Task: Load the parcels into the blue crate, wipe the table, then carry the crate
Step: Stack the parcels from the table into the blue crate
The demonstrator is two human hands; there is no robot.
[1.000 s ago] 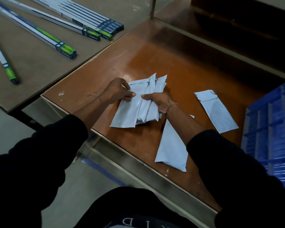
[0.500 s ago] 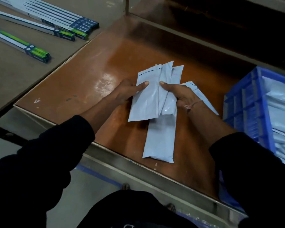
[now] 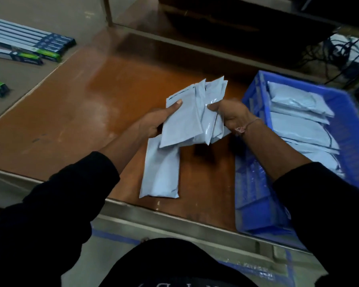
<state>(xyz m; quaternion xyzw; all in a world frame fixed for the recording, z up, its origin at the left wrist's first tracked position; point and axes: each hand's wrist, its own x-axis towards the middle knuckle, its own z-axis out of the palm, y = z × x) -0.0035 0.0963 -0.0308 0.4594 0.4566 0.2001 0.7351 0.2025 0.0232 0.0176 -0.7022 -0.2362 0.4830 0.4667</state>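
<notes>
A bundle of grey mailer parcels (image 3: 192, 114) is held above the bench (image 3: 81, 112), pinched by the left hand (image 3: 153, 123) and the right hand (image 3: 231, 113). Just right of that grip, the blue crate (image 3: 257, 204) is already partly filled. One parcel (image 3: 160, 170) lies below the grip, unloaded; wiping and carrying are judged still undone.

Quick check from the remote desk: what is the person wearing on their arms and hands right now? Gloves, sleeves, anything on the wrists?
No gloves: the left hand and right hand are bare. Both arms wear loose black long sleeves, the left sleeve and right sleeve, pushed up so the forearms show. A thin cord bracelet circles the right wrist, with a small pinkish tag on it. No watch or rings show.
</notes>
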